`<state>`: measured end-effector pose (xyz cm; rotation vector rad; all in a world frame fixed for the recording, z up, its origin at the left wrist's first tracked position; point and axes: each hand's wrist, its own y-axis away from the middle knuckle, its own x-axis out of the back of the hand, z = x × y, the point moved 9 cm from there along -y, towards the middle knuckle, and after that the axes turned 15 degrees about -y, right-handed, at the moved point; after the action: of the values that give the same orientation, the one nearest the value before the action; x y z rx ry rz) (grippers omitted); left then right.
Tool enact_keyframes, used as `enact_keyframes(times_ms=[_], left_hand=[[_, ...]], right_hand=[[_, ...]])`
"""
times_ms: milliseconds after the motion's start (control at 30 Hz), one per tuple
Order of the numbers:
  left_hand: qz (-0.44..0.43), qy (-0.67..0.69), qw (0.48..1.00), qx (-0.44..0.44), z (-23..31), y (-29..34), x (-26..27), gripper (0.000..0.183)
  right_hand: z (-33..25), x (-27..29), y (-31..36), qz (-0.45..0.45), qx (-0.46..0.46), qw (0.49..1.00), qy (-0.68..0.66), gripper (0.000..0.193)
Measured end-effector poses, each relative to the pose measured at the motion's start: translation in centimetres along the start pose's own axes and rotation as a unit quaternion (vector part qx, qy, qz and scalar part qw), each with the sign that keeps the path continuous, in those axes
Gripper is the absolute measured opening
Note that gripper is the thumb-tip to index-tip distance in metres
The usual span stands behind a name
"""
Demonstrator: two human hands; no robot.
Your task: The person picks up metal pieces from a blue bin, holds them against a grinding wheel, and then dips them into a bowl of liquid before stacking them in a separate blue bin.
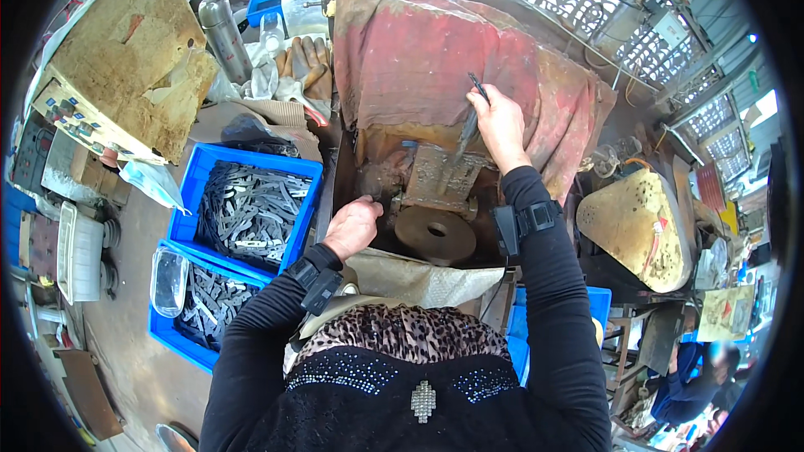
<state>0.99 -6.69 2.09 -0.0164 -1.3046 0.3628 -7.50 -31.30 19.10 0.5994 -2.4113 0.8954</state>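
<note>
Hemmed in on most sides. Directly ahead, a rusty press machine draped in a stained red cloth, its cloth edge hanging just above the working bay. To the left, two blue bins of grey metal blanks, stacked stepwise and butting against the machine's left wall; little free room between bin rim and machine. To the right, a pale yellowish block close beside the right forearm. Only open lane: the narrow bay over the round steel die disc, bounded below by a sheet of grey cloth across the lap.

Left hand: grip curled shut, knuckles up, resting at the left edge of the bay, just beside the disc; whether anything sits inside the fist, cannot tell.

Right hand: grip clenched around a thin dark metal rod, held steeply, lower end reaching down toward the rusty plate above the disc, upper end poking out past the fingers against the red cloth.

Farther back left, a steel flask and worn gloves, well apart from both hands.
</note>
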Motion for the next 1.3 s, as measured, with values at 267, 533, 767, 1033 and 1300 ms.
enact_keyframes(times_ms=[267,533,767,1033,1300], left_hand=[[-0.003,-0.015,1.000,-0.014,-0.4,0.2,-1.4,0.026],[-0.015,0.003,1.000,-0.011,-0.4,0.1,-1.5,0.025],[0.026,-0.032,0.999,-0.028,-0.1,0.1,-0.8,0.014],[0.002,-0.073,0.997,-0.005,-0.6,0.2,-2.4,0.013],[0.036,-0.038,0.998,-0.038,0.3,0.6,-1.6,0.009]], right_hand=[[0.2,0.0,0.1,0.004,-0.010,1.000,-0.014,0.022],[0.5,-0.1,0.0,0.006,-0.001,1.000,-0.013,0.024],[0.7,-0.1,0.0,0.014,-0.013,1.000,-0.020,0.023],[1.5,-0.4,-0.3,0.001,-0.051,0.999,-0.017,0.027],[2.7,-0.8,-0.7,-0.022,-0.086,0.995,-0.042,0.027]])
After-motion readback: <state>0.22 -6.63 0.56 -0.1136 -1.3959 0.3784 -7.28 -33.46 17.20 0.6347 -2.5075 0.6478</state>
